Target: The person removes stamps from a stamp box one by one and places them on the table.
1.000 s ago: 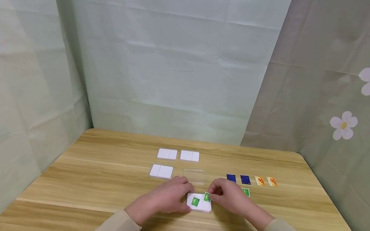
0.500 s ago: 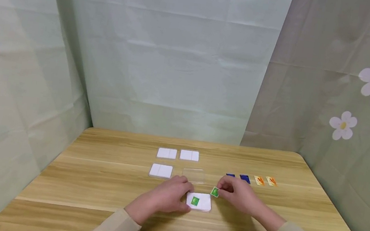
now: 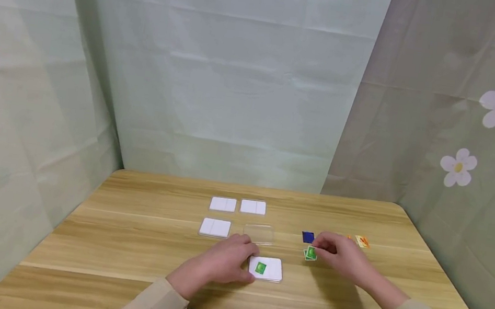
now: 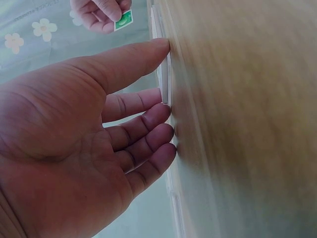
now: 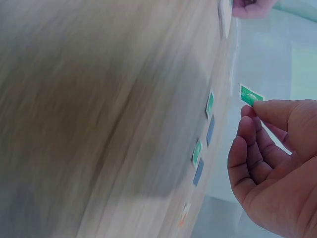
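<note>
Since 1 second ago my right hand (image 3: 341, 256) has lifted the second green card (image 3: 310, 253) off the white tray (image 3: 270, 274) and carried it right and a little farther away; it now sits over the spot near the blue card (image 3: 307, 237). The thumb and forefinger pinch this small green card by its edge, which the right wrist view shows plainly (image 5: 251, 95), with the other fingers loosely curled beneath. The head view hints at another green card lying just under it on the table (image 3: 121, 242), but I cannot tell them apart cleanly there.

My left hand (image 3: 226, 263) rests at the left edge of the white tray near me, fingers straight and relaxed, the thumb tip and fingertips touching the tray's rim (image 4: 165, 74); it grips nothing.

As I judge the progress: 1 green card (image 3: 260, 268) lies in the left half of the near tray, and the right half is bare. The 3 other white trays (image 3: 223, 204) at the far left show nothing in them, and a clear lid (image 3: 259, 233) lies just beyond the near tray. Blue and orange cards (image 3: 362, 241) wait loose at the right. So the filling looks barely begun, with most cards unplaced.
</note>
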Demonstrator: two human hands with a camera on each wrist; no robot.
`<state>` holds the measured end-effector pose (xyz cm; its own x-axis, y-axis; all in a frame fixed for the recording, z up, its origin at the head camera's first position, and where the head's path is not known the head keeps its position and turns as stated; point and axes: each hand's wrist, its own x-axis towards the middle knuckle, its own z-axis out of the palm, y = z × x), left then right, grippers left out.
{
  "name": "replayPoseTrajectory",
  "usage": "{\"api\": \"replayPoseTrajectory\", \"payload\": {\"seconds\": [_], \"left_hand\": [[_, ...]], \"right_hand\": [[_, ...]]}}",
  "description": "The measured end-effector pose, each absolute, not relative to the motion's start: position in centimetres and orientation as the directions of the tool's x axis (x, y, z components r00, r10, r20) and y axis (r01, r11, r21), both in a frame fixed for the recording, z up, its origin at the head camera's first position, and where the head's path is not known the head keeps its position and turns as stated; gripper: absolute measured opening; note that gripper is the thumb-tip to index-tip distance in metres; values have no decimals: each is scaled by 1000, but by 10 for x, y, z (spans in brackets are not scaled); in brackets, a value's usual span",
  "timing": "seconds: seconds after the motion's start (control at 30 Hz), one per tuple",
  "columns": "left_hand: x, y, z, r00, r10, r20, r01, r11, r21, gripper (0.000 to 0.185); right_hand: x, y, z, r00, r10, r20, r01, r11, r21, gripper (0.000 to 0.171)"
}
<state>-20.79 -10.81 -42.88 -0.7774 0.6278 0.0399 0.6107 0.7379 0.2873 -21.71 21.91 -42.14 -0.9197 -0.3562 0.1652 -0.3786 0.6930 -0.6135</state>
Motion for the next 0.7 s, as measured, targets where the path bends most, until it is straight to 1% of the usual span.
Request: {"api": "replayPoseTrajectory", "payload": {"seconds": [0.23,0.43,0.53,0.7], "left_hand": [[-209,-108,-430,-780,625,44,608,738,292,50],[-209,-109,-429,-774,631,54,616,732,291,49],[-209,-109,-428,-774,631,55,617,732,289,49],[-208,-109,-429,-774,630,54,616,731,295,48]], "right_hand": [[-215,240,-417,-939,-310,146,-334,727,-601,8],[-219,257,-417,-947,-280,155,-318,767,-558,4],[-222,265,-418,-948,-273,165,-319,780,-538,3],[-225,277,-421,-959,-245,141,-282,805,-522,6]]}}
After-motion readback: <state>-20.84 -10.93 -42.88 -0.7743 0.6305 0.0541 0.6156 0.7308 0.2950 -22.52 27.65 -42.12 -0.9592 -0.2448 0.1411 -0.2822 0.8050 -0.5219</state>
